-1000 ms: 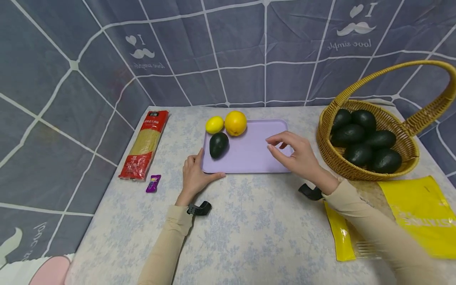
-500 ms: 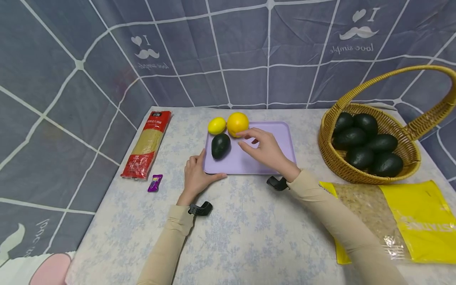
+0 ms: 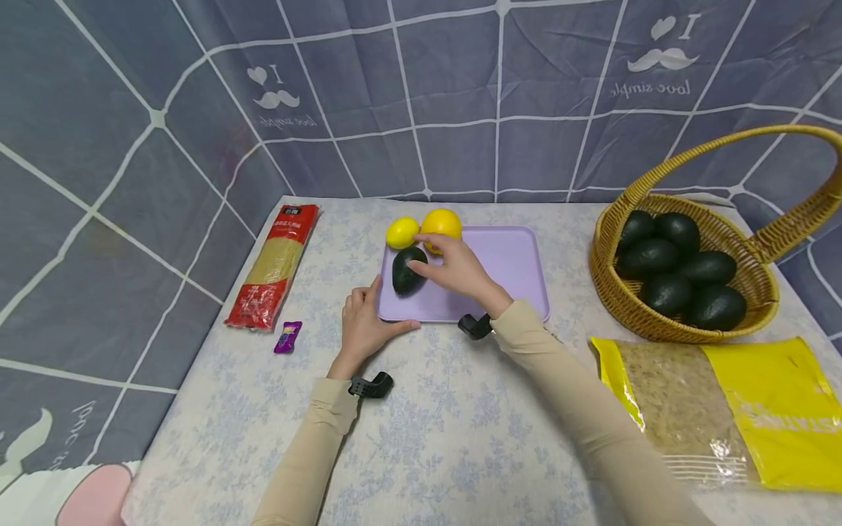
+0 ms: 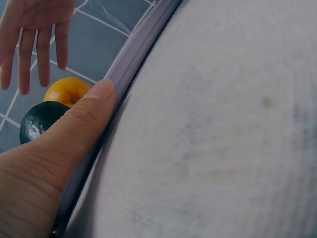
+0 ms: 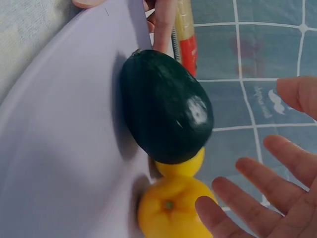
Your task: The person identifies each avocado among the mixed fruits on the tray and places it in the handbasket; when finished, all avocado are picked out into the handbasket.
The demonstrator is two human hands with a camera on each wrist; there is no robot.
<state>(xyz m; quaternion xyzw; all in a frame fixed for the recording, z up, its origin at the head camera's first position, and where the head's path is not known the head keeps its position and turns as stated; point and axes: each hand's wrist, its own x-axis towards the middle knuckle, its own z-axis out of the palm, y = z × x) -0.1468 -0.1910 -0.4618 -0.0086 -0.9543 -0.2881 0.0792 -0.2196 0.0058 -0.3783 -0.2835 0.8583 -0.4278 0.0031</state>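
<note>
On a lilac tray (image 3: pixel 503 270) lie a dark green avocado (image 3: pixel 404 281), a lemon (image 3: pixel 402 233) and an orange (image 3: pixel 442 221), grouped at its left end. My left hand (image 3: pixel 363 323) rests at the tray's front left corner, fingers by the left side and thumb (image 4: pixel 81 119) straight along the front rim. Over the tray hovers my right hand (image 3: pixel 457 269), its spread, loosely bent fingers above the avocado and orange. In the right wrist view a gap shows between those fingers and the avocado (image 5: pixel 166 106); the hand holds nothing.
At the right stands a wicker basket (image 3: pixel 601 285) with a tall handle and several avocados (image 3: pixel 647 257). A yellow bag (image 3: pixel 776 416) lies in front of it. To the left are a red noodle packet (image 3: pixel 272 267) and a small purple wrapped sweet (image 3: pixel 288 337). A curtain hangs behind.
My right hand has moved left across the tray, from its right end to over the avocado. The left hand stays at the corner.
</note>
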